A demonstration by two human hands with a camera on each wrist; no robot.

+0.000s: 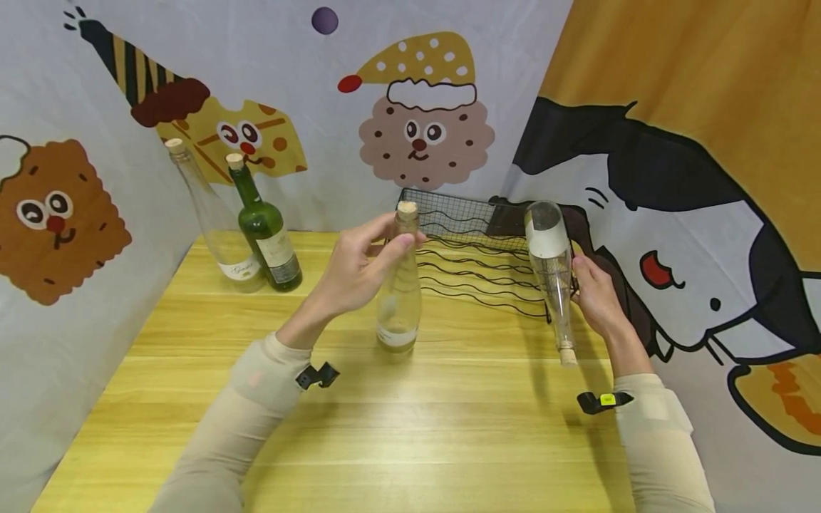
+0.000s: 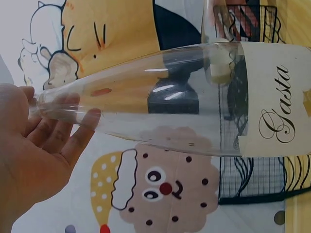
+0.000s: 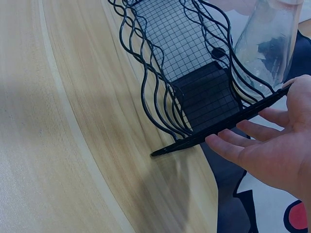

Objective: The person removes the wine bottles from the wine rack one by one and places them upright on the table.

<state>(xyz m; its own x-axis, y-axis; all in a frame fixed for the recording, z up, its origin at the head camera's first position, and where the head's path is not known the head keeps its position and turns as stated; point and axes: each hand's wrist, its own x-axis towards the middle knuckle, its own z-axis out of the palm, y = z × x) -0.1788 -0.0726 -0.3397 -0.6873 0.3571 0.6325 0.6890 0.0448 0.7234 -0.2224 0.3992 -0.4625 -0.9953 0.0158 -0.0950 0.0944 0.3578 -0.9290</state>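
My left hand [image 1: 359, 269] holds a clear glass bottle [image 1: 399, 306] by its neck, just below the cork. This bottle stands upright in front of the rack's left part; its label [image 2: 277, 104] reads "Gasta" in the left wrist view. I cannot tell whether its base touches the table. My right hand [image 1: 599, 303] grips the right end of a black wire bottle rack [image 1: 474, 274], thumb at the top of the end frame [image 3: 221, 127] and fingers along its outer side. A second corked clear bottle [image 1: 548, 242] lies on the rack's right end, neck toward me.
At the back left of the wooden table [image 1: 410, 434] stand a tall clear corked bottle [image 1: 214, 221] and a green corked bottle [image 1: 263, 224], side by side. A cloth backdrop [image 1: 269, 43] with cartoon figures hangs close behind the rack and along the right side.
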